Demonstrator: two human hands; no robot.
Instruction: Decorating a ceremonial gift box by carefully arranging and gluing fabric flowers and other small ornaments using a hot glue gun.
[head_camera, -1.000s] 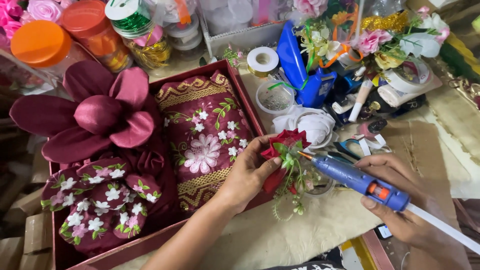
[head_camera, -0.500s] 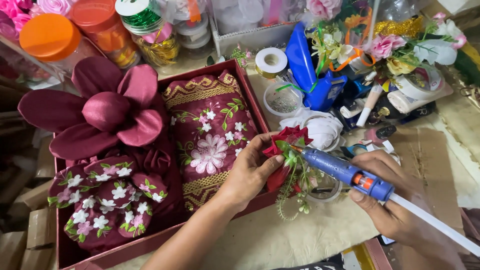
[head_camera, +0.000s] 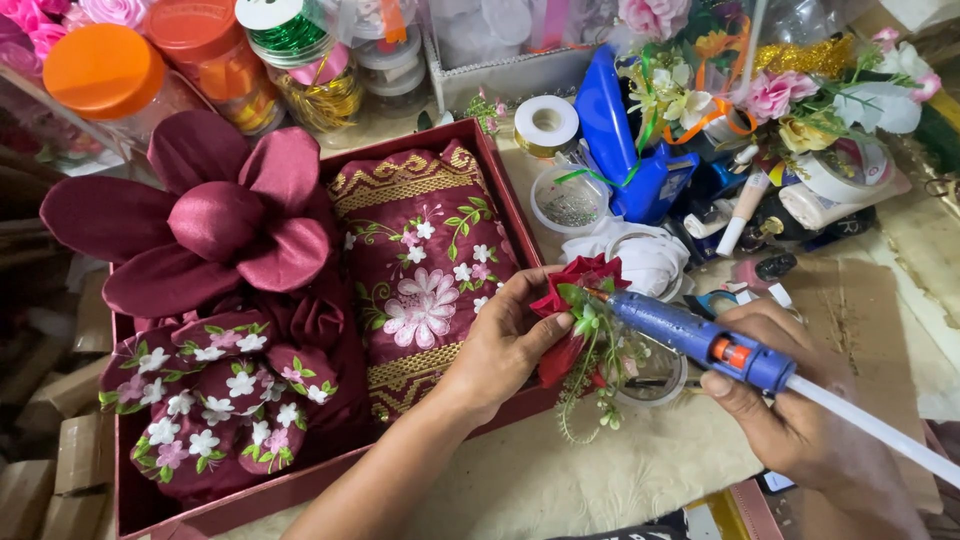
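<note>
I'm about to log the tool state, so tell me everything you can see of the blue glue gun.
The glue gun has a blue plastic body with an orange trigger and a whitish glue stick jutting from its back toward the lower right. It lies nearly level, tilted slightly, nozzle pointing left. The right hand grips it from below near the trigger. Its tip meets the red flower sprig pinched in the left hand, beside the red box. No cord shows.

The blue glue gun (head_camera: 700, 340) in the right hand (head_camera: 800, 420) has moved closer: its tip now touches the red flower sprig (head_camera: 575, 300), where before it was a little apart. The left hand (head_camera: 510, 340) has lifted the sprig slightly higher beside the box (head_camera: 500, 180).
</note>
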